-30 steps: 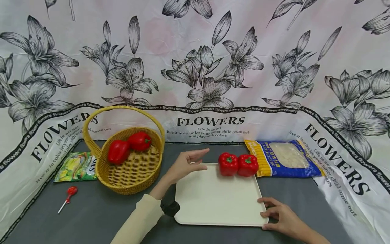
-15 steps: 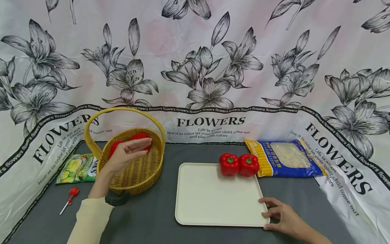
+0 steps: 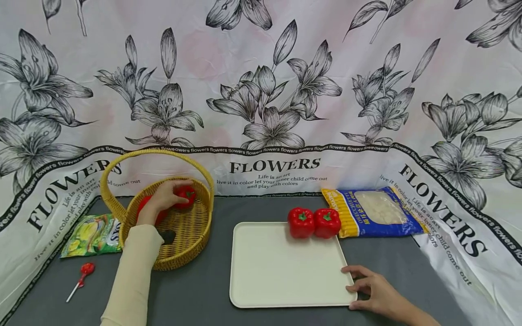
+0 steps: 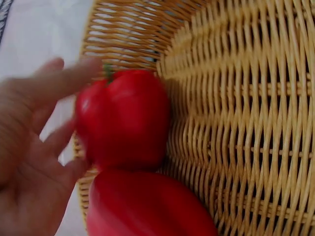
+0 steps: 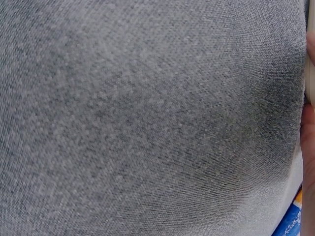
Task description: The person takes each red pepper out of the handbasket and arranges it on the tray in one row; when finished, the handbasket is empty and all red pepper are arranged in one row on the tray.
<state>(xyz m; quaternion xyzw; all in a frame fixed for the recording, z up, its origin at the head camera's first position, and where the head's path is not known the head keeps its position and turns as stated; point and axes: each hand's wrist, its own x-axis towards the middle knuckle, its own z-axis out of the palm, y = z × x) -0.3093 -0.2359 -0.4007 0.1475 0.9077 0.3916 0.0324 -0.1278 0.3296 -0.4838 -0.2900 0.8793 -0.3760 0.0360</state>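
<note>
My left hand (image 3: 163, 199) is inside the yellow wicker basket (image 3: 191, 231), over two red bell peppers. In the left wrist view its spread fingers and blurred thumb lie along one side of the rear bell pepper (image 4: 130, 118), near the green stem; the palm stands apart from it. The other bell pepper (image 4: 142, 206) lies against it, partly covered by the hand in the head view. My right hand (image 3: 377, 292) holds the cream tray (image 3: 285, 271) at its near right corner, fingertips on the side rim and thumb at the corner. Two bell peppers (image 3: 301, 222) sit side by side at the tray's far right.
A blue and yellow pasta bag (image 3: 375, 213) lies right of the tray peppers. Left of the basket are a green packet (image 3: 91, 235) and a red lollipop (image 3: 86, 269). The basket's tall handle (image 3: 157, 151) arches over its opening. Flowered cloth (image 3: 269, 104) hangs behind the grey table.
My left hand has travelled left from above the tray to the basket and lowered onto the rear pepper. The right hand stays at the tray corner. The head view has shifted slightly.
</note>
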